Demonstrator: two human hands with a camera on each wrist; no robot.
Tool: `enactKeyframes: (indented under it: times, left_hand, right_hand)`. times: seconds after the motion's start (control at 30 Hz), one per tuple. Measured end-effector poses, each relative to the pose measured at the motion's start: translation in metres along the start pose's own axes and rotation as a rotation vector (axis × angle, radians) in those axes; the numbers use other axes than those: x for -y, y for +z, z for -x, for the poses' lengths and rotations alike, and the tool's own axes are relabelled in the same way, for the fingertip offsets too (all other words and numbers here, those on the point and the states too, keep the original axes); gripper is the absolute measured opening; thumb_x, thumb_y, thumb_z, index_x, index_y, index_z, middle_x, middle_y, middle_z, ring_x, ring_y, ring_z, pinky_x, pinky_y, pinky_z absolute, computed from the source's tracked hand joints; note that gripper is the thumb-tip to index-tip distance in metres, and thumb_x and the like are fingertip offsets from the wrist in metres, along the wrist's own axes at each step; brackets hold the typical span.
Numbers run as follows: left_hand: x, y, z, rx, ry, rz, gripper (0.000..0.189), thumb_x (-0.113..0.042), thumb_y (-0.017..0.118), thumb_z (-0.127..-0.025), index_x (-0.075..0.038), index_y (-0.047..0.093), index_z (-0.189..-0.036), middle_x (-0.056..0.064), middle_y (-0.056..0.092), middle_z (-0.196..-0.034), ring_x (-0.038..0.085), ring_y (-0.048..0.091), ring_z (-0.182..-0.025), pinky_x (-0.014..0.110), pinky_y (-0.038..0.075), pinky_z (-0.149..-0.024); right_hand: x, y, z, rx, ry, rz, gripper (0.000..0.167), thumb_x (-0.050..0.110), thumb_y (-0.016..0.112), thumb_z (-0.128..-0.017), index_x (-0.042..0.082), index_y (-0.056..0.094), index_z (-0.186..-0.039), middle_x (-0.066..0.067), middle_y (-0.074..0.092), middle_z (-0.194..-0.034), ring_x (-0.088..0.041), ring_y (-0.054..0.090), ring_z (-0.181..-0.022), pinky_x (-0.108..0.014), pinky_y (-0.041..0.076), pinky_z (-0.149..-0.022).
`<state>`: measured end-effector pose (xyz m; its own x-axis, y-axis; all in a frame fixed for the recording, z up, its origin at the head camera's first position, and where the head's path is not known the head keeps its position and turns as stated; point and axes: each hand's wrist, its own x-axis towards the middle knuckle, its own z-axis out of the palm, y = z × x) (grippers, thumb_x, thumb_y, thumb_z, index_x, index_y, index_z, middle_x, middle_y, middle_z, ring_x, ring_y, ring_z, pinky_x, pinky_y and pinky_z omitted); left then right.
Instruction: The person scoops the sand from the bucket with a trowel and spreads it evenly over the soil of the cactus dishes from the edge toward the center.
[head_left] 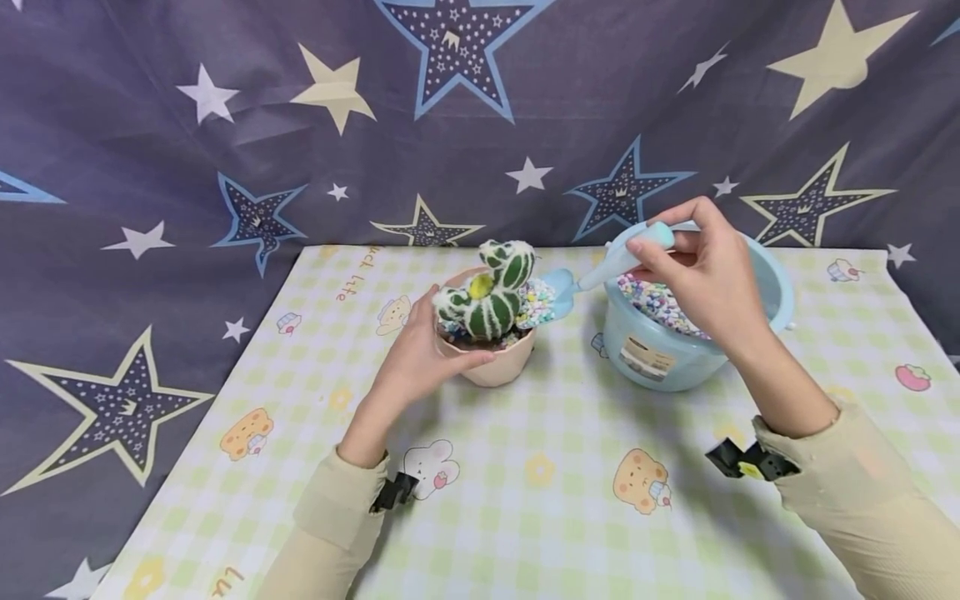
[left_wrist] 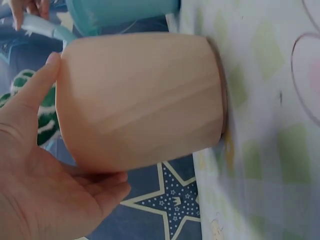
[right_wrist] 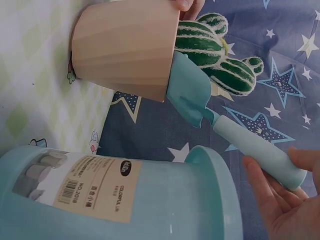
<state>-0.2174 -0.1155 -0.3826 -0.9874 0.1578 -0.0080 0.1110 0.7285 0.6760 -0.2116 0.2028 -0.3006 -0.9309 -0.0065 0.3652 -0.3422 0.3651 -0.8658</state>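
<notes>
A green cactus with white fuzzy ribs and a yellow flower (head_left: 487, 304) stands in a peach flower pot (head_left: 497, 367). Around the pot's left side curls my left hand (head_left: 416, 354), with the thumb along the near rim. My right hand (head_left: 708, 275) grips the handle of a light blue toy trowel (right_wrist: 192, 90). Small multicoloured beads (head_left: 537, 302) lie on its blade, which tilts down at the pot's right rim beside the cactus. In the right wrist view, the trowel's blade edge is right at the rim of the pot.
Right of the pot stands a light blue bucket (head_left: 667, 367) with many coloured beads inside and a paper label (right_wrist: 95, 185). A checked cloth (head_left: 555, 533) covers the table. Behind hangs a dark curtain (head_left: 247, 167) with stars.
</notes>
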Motion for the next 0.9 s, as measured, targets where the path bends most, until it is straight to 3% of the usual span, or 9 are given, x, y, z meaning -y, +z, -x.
enactKeyframes:
  times: [0.17,0.37,0.9]
  left_hand:
    - [0.0007,-0.0038,-0.0021,0.022,0.010,0.005,0.127,-0.058,0.084,-0.071,-0.012,0.007,-0.161,0.017,0.016,-0.166,0.040,0.027,-0.150,0.058,0.029,-0.121]
    - [-0.0009,-0.0039,-0.0014,0.022,-0.022,-0.010,0.127,-0.062,0.081,-0.071,-0.013,0.007,-0.162,0.015,0.016,-0.167,0.039,0.027,-0.150,0.058,0.030,-0.120]
    - [-0.0060,0.0034,0.0024,-0.036,-0.037,-0.086,0.128,-0.062,0.083,-0.070,-0.007,0.012,-0.160,0.018,0.027,-0.163,0.040,0.041,-0.142,0.056,0.041,-0.114]
  right_hand:
    - [0.0021,0.0000,-0.0002,-0.009,-0.024,-0.002,0.019,0.014,0.066,-0.096,0.011,0.054,-0.110,0.026,0.070,-0.079,-0.001,0.072,-0.068,-0.015,0.059,-0.068]
    - [0.0040,-0.0008,0.0005,-0.014,-0.028,0.022,0.020,0.016,0.067,-0.096,0.011,0.055,-0.111,0.028,0.070,-0.079,0.000,0.072,-0.067,-0.012,0.058,-0.067]
    - [0.0065,0.0007,0.0020,-0.027,-0.075,-0.003,0.017,0.010,0.068,-0.094,0.012,0.056,-0.106,0.028,0.070,-0.078,0.001,0.072,-0.067,-0.013,0.058,-0.066]
